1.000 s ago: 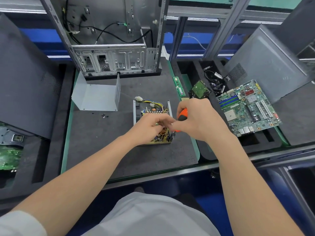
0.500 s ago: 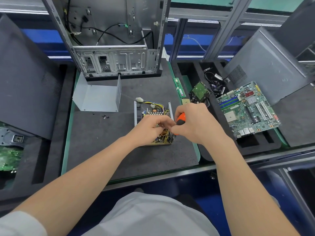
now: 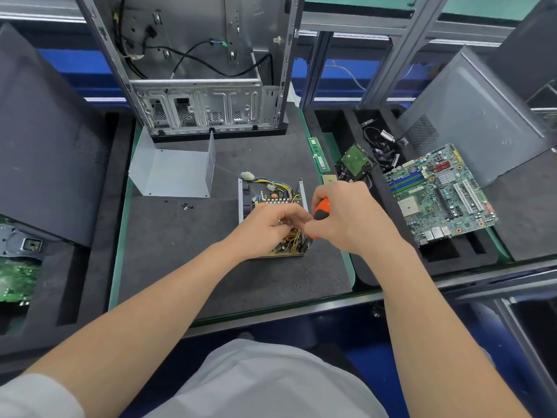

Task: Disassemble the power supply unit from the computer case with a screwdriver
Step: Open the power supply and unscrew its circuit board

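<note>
"Steel computer case: is the unit out of it?"

"Judged so. The power supply unit lies on the grey mat, in front of the case and apart from it. Its sheet-metal cover stands to the left, with loose screws beside it. The circuit board sits exposed in the lower shell, so freeing the board appears to be the step in hand."

"Hand status?"

"Right hand is wrapped round the orange-handled screwdriver, which points down into the unit (tip hidden). Left hand rests on the board with its fingers curled among the yellow wires. Whether it pinches anything cannot be told."

"Containers?"

"Right foam tray: the motherboard lies across its right part, with the hard drive and cable bundle in compartments to the left and behind. Two memory modules lie at the mat's right edge. Left foam tray: a green board, partly out of frame."
</note>
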`<state>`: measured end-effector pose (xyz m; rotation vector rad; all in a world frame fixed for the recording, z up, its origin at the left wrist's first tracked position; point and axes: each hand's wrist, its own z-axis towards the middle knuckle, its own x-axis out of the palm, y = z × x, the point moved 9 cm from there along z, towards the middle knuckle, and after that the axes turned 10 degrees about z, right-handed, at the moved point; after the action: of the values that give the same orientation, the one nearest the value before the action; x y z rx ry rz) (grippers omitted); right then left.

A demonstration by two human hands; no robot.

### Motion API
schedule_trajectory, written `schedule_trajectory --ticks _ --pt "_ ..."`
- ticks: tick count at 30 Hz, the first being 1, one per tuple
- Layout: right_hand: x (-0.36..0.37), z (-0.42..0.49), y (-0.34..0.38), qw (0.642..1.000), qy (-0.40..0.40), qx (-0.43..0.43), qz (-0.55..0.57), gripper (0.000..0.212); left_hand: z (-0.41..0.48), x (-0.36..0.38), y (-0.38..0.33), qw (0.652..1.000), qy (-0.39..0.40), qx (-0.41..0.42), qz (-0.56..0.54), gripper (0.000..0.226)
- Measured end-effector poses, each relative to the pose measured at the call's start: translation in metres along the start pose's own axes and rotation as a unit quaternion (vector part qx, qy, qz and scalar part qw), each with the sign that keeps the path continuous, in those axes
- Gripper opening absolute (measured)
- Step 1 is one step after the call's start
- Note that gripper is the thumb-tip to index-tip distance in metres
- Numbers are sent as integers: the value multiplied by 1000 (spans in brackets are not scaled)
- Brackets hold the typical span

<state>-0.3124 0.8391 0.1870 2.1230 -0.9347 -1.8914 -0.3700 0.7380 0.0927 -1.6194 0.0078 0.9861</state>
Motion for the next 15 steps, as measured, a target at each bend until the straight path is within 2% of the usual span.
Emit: schedule_trajectory --ticks 4,7,11,15 --pt "2 0 6 999 39 -14 -4 19 0 -2 -5 1000 -7 13 -5 60" --pt "4 -3 17 994 91 -55 -27 18 0 -2 -13 999 -8 43 -5 47" --pt "6 -4 20 984 147 -76 -74 26 0 3 -23 997 11 71 -6 37" --pt "5 -1 22 978 159 -99 -96 41 6 4 -17 999 -2 45 4 24"
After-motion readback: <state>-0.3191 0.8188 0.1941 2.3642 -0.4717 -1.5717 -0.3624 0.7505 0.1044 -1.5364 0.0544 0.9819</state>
